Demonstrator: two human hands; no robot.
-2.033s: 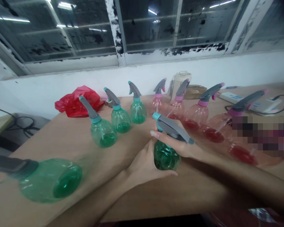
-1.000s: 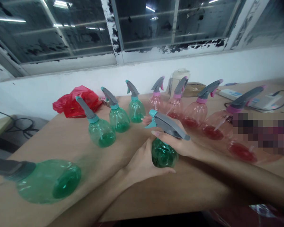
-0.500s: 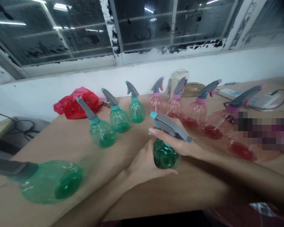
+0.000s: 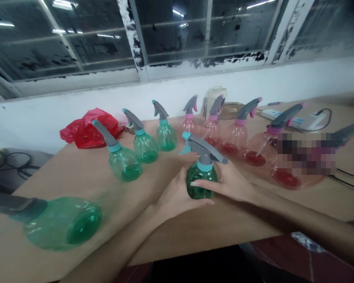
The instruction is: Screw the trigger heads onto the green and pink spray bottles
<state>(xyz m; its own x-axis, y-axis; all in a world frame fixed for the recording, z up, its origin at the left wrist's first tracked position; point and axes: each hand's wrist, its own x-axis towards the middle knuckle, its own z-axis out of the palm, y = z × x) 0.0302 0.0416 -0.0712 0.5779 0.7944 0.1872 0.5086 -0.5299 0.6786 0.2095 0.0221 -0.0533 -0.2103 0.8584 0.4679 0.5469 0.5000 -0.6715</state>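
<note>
A green spray bottle [image 4: 205,167] with a grey and teal trigger head stands upright at the table's front, its nozzle turned to the left. My left hand [image 4: 175,194] wraps the bottle's left side, thumb low across the front. On the other side, my right hand [image 4: 233,182] is closed around the body, with its thumb lying across the front. Behind the hands, a row of green spray bottles [image 4: 125,163] runs along the left. Pink spray bottles [image 4: 233,137] form a row on the right. Another green spray bottle [image 4: 61,224] is close by at the lower left.
A crumpled red plastic bag [image 4: 91,129] lies at the back left of the wooden table [image 4: 85,173]. Along the wall are a pale canister [image 4: 214,100], a cardboard box [image 4: 231,111] and a white power strip [image 4: 283,118]. Cables hang beyond the left edge.
My right hand has moved down from the trigger head to the bottle's body. The whole trigger head now shows. The left hand keeps its hold; the view has shifted slightly right.
</note>
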